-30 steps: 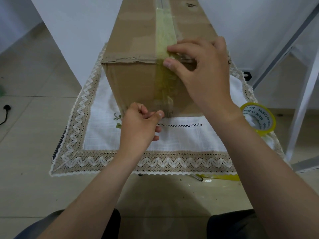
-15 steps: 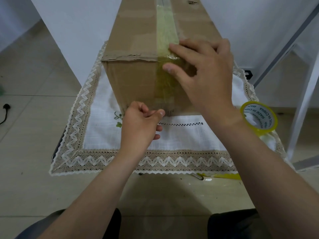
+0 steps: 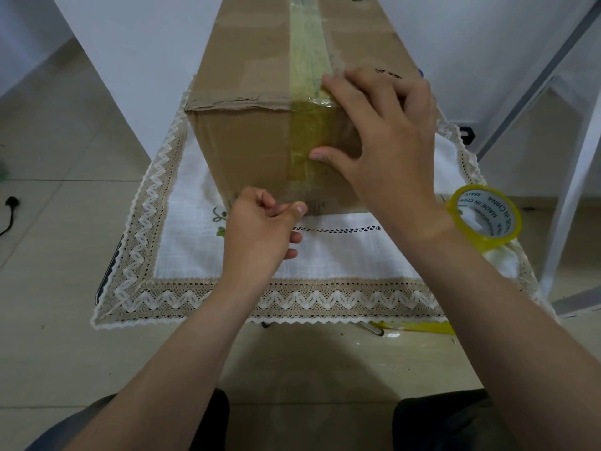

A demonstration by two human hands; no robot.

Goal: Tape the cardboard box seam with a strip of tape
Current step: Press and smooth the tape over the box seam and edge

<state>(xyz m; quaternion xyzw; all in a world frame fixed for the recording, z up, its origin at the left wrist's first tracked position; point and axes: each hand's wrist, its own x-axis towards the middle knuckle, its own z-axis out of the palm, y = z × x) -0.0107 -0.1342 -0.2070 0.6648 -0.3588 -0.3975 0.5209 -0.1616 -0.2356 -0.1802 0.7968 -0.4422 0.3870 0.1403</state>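
Observation:
A long brown cardboard box (image 3: 247, 141) lies on a lace-edged white cloth (image 3: 341, 258). A yellowish clear tape strip (image 3: 307, 56) runs along its top seam and down the near face. My right hand (image 3: 387, 138) is spread over the box's near top edge and front face, with the thumb pressing on the tape about halfway down. My left hand (image 3: 260, 232) is at the bottom of the front face, thumb and forefinger pinched at the tape's lower end. A yellow tape roll (image 3: 484, 219) stands on the cloth to the right of my right wrist.
A yellow-handled tool (image 3: 419, 327) lies on the floor just beyond the cloth's near edge. White metal frame legs (image 3: 572, 177) stand at the right. A black plug (image 3: 11, 201) lies on the tiled floor at far left. A white wall rises behind the box.
My right hand has slid from the box's top edge down the front face, its thumb smoothing the tape downward. My left hand has stayed pinched at the tape's lower end.

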